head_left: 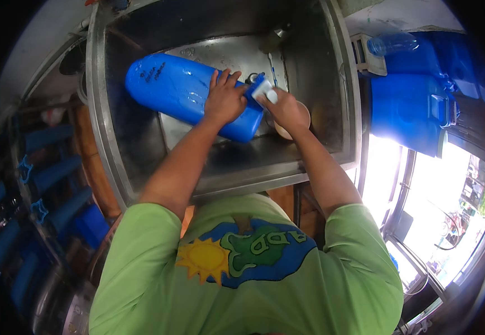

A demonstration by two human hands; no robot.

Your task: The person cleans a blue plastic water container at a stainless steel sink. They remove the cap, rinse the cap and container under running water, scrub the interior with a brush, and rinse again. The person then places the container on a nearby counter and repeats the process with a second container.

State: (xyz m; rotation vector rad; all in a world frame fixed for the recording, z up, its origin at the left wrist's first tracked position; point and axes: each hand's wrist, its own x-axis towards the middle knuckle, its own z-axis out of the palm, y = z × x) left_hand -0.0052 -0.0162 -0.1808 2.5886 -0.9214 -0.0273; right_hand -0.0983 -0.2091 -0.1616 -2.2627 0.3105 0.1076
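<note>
A long blue plastic jug (178, 89) lies on its side in a deep metal sink (220, 53), slanting down to the right, with dark handwriting at its left end. My left hand (225, 99) rests on top of the jug, fingers spread and extended. My right hand (287, 111) is closed round a white and blue scrub brush (261, 89), slightly blurred, at the jug's right end. Behind that end shows a small dark round piece (252, 78), partly hidden. Under my right wrist sits a pale round bowl (305, 116), partly covered by the hand.
A toothbrush (273, 68) lies at the back of the sink. Right of the sink's metal rim (355, 111) stand large blue containers (404, 103), with a clear plastic bottle (393, 43) on its side near them. Blue water jugs (58, 170) fill a rack at left.
</note>
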